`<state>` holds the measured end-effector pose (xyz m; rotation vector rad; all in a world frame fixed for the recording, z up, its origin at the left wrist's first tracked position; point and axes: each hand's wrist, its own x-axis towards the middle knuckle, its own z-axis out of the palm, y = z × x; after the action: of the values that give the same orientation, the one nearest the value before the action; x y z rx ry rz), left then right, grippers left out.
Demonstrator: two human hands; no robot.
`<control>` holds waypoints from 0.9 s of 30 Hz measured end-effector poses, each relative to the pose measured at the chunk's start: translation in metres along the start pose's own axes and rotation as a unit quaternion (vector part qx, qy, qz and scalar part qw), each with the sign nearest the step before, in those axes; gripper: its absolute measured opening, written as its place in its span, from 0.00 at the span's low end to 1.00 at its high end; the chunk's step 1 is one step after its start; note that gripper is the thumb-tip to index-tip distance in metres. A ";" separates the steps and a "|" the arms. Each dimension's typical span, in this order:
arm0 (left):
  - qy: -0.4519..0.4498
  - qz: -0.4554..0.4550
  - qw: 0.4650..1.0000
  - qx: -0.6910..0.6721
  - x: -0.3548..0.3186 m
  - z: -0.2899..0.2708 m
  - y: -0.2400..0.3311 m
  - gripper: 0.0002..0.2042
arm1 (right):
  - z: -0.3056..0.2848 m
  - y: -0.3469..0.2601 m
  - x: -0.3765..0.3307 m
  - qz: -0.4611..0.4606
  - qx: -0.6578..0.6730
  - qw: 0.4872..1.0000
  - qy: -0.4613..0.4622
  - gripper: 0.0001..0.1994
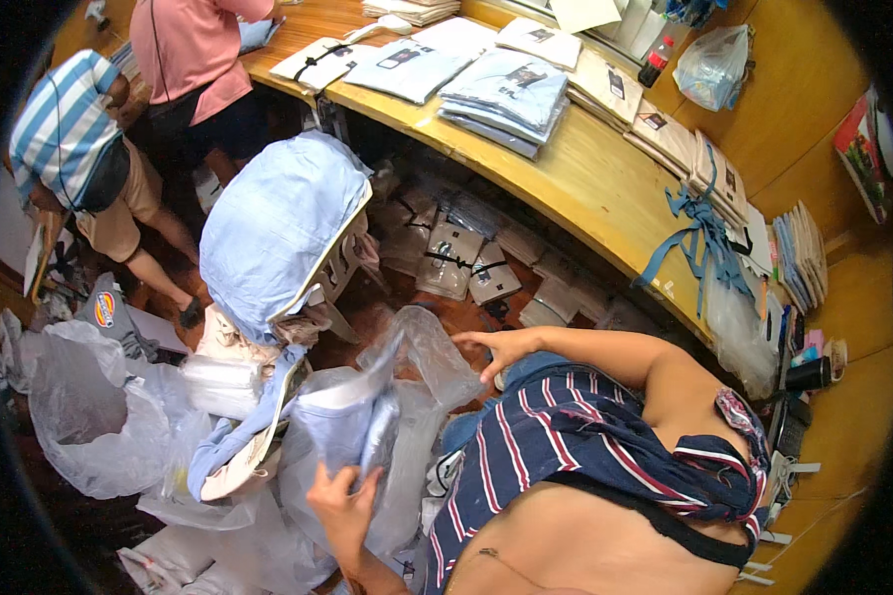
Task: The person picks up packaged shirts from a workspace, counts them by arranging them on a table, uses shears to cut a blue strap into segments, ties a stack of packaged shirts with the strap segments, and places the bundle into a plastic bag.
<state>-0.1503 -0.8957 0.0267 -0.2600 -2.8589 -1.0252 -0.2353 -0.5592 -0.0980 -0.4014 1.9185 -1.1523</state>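
My left hand (pixel 342 508) comes up from the lower edge, its fingers closed on the lower end of a folded light blue shirt (pixel 339 424). A clear plastic bag (pixel 425 349) lies beside and partly around the shirt; how far the shirt is inside it I cannot tell. At the bag's right edge is my right hand (pixel 503 349), thumb and fingers apart; any contact with the plastic is unclear. Left of the shirt, a cream and blue garment (pixel 243 466) hangs down near a chair draped in light blue cloth (pixel 278 223).
Folded, packed shirts (pixel 506 94) line the long wooden table (pixel 585 164), with blue ties (pixel 700 233) near its right end. Packed garments (pixel 451 260) lie beneath it. A large plastic bag (pixel 99 416) sits at left. Two people, in striped (pixel 67 109) and pink (pixel 184 50) shirts, stand far left.
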 end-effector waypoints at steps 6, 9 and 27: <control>0.146 0.174 0.966 -0.122 0.093 0.021 0.113 0.16 | -0.074 -0.028 -0.021 -0.162 0.209 0.950 0.166 0.44; 0.154 0.192 0.944 -0.220 0.144 0.054 0.175 0.15 | -0.130 -0.034 -0.079 -0.207 0.359 0.849 0.329 0.39; -0.270 -0.023 0.922 -0.275 0.294 0.335 0.271 0.18 | -0.244 0.157 -0.277 -0.010 0.383 0.742 0.550 0.24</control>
<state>-0.3971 -0.4388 -0.0207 -0.6001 -2.9388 -2.0405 -0.2410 -0.1621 -0.0378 0.9323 2.0209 -2.3624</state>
